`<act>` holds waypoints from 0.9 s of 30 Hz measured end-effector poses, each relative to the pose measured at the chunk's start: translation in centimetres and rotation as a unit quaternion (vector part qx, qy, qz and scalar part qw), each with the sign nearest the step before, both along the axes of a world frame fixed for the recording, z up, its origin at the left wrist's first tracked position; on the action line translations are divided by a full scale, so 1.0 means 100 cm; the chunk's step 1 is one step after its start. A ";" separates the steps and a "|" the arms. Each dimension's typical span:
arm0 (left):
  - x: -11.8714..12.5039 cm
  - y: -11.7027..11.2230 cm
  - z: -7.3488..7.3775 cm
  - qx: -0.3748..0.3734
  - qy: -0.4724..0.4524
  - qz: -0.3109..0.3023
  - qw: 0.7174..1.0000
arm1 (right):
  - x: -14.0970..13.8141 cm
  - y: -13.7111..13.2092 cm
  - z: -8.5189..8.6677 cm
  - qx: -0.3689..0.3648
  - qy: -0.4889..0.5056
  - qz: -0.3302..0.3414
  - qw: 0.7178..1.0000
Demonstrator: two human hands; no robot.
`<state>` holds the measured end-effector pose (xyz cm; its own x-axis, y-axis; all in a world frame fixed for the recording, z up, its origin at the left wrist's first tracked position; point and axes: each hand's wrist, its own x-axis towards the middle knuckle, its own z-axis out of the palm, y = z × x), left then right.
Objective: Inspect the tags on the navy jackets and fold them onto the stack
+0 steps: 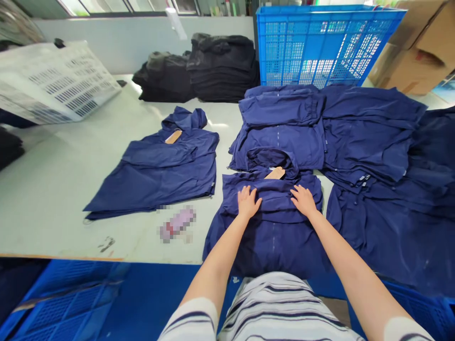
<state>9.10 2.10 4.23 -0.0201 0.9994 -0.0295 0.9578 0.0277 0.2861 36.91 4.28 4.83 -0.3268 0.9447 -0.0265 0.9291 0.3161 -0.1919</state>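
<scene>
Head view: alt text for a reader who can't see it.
The left hand and right hand rest on a folded navy hooded jacket with a tan cardboard tag, on a pale table. A blue plastic crate stands beyond.

We faced a pale wall [106,40] at the upper left — windows [117,6] ran along its top — while daylight fell on the white worktable [53,199] below.

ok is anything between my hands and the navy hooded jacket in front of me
Nothing visible stands in the way: the left hand and the right hand both lie directly on the navy hooded jacket, just below its hood, with nothing between them and the cloth.
</scene>
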 end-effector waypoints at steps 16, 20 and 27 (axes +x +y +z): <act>-0.005 -0.010 0.004 -0.096 0.072 0.062 0.991 | 0.029 0.003 -0.014 -0.041 -0.026 0.008 0.999; -0.021 0.039 0.017 -0.057 0.122 0.034 0.990 | 0.024 0.047 -0.008 -0.032 -0.008 -0.001 0.999; -0.035 0.102 0.006 -0.160 0.184 -0.042 0.969 | 0.012 0.083 -0.013 -0.107 -0.058 -0.063 0.991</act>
